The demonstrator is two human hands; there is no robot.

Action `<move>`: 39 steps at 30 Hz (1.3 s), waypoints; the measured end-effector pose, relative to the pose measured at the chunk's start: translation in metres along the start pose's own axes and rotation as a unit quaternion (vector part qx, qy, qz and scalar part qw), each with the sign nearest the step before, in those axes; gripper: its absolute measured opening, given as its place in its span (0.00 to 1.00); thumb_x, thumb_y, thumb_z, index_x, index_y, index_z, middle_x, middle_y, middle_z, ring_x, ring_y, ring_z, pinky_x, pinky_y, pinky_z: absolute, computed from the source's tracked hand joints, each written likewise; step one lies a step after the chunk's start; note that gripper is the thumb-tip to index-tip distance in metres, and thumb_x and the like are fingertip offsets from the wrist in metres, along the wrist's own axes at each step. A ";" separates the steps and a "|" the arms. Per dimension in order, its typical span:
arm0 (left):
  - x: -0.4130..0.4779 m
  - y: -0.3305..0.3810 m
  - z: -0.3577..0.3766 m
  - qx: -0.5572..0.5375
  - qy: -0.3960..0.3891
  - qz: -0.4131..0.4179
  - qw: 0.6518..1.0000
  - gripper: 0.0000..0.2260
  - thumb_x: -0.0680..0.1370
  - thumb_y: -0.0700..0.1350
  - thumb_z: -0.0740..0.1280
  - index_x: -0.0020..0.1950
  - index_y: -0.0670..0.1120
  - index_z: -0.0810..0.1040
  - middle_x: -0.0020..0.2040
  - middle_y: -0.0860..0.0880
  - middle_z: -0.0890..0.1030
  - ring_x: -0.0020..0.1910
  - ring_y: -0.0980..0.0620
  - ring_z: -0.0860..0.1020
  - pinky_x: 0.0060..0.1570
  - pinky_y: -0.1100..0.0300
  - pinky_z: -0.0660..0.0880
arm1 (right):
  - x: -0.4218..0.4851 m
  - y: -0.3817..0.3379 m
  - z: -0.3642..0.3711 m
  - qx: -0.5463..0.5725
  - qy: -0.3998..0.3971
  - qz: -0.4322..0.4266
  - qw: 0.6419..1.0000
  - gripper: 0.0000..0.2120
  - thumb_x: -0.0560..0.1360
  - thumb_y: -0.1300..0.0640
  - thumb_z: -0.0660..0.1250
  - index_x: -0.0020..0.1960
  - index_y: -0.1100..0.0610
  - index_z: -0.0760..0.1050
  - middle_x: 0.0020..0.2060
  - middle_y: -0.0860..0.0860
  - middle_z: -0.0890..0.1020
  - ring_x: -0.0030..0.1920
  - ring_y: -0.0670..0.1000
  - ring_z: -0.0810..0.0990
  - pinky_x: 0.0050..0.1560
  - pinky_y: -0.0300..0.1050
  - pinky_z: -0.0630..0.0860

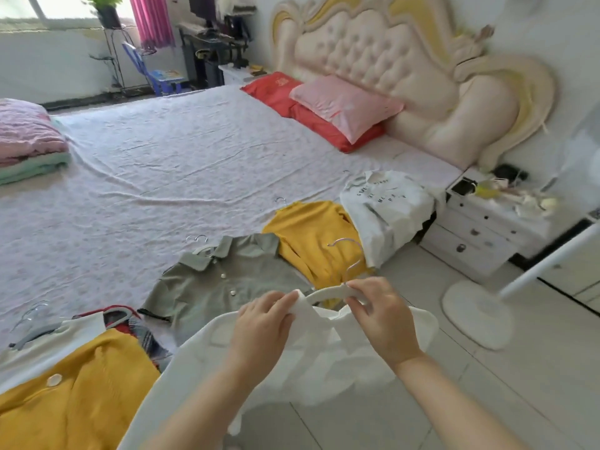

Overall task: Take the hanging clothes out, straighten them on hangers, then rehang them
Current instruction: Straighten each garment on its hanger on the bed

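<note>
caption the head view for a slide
Left hand and right hand straighten a white shirt on its white hanger beside the bed.

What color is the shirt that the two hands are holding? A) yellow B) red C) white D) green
C: the left hand pinches the collar of the white shirt and the right hand grips its white hanger; the green shirt and the yellow top lie on the bed.

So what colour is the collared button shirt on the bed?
The shirt is olive green, head view.
</note>
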State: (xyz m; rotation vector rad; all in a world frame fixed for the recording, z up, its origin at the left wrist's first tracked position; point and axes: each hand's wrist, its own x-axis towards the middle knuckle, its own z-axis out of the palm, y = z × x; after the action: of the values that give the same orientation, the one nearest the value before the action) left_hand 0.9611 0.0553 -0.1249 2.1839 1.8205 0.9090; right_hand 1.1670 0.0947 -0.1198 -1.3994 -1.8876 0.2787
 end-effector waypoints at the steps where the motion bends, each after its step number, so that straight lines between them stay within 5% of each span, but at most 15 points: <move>1: 0.009 0.011 0.009 -0.007 -0.009 0.006 1.000 0.18 0.66 0.33 0.75 0.54 0.44 0.81 0.47 0.47 0.82 0.41 0.45 0.81 0.42 0.52 0.75 | 0.004 0.012 -0.010 -0.007 0.002 0.007 1.000 0.11 0.68 0.63 0.74 0.50 0.57 0.81 0.45 0.52 0.80 0.47 0.55 0.80 0.42 0.51 0.78; 10: 0.115 0.069 0.116 -0.061 -0.074 0.026 0.995 0.17 0.77 0.42 0.64 0.67 0.49 0.73 0.62 0.49 0.75 0.60 0.44 0.73 0.61 0.54 0.65 | 0.074 0.134 -0.068 -0.076 0.016 0.060 0.995 0.10 0.70 0.61 0.73 0.51 0.56 0.81 0.46 0.51 0.79 0.45 0.52 0.79 0.42 0.42 0.74; 15: 0.196 0.101 0.178 -0.080 -0.111 0.042 0.990 0.19 0.77 0.43 0.62 0.68 0.51 0.70 0.64 0.51 0.73 0.61 0.47 0.71 0.60 0.59 0.63 | 0.128 0.208 -0.093 -0.092 0.014 0.109 0.990 0.09 0.70 0.60 0.72 0.51 0.56 0.80 0.46 0.51 0.79 0.43 0.54 0.79 0.41 0.52 0.77; 24: 0.324 0.166 0.267 -0.073 -0.165 0.062 0.982 0.21 0.78 0.46 0.59 0.71 0.54 0.65 0.68 0.53 0.69 0.65 0.48 0.68 0.63 0.58 0.61 | 0.222 0.329 -0.146 -0.116 0.020 0.141 0.983 0.10 0.70 0.61 0.73 0.51 0.56 0.80 0.47 0.51 0.79 0.39 0.52 0.79 0.41 0.49 0.76; 31: 0.426 0.210 0.346 -0.038 -0.158 0.016 0.987 0.21 0.78 0.45 0.60 0.72 0.52 0.64 0.67 0.53 0.69 0.64 0.48 0.68 0.63 0.59 0.59 | 0.319 0.447 -0.163 -0.109 -0.010 0.093 0.990 0.10 0.69 0.61 0.73 0.51 0.57 0.81 0.46 0.52 0.80 0.44 0.53 0.78 0.42 0.40 0.70; 39: 0.524 0.239 0.400 -0.028 -0.164 -0.072 0.983 0.23 0.77 0.46 0.61 0.72 0.52 0.63 0.68 0.52 0.68 0.62 0.46 0.69 0.62 0.57 0.62 | 0.435 0.530 -0.170 -0.077 -0.048 0.034 0.995 0.11 0.67 0.64 0.74 0.49 0.59 0.81 0.44 0.55 0.80 0.40 0.56 0.79 0.42 0.49 0.77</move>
State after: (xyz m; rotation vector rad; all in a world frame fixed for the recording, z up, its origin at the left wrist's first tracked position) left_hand 1.4167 0.5876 -0.1483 1.9962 1.7396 0.5266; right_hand 1.6167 0.6393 -0.1163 -1.5816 -1.9761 0.2406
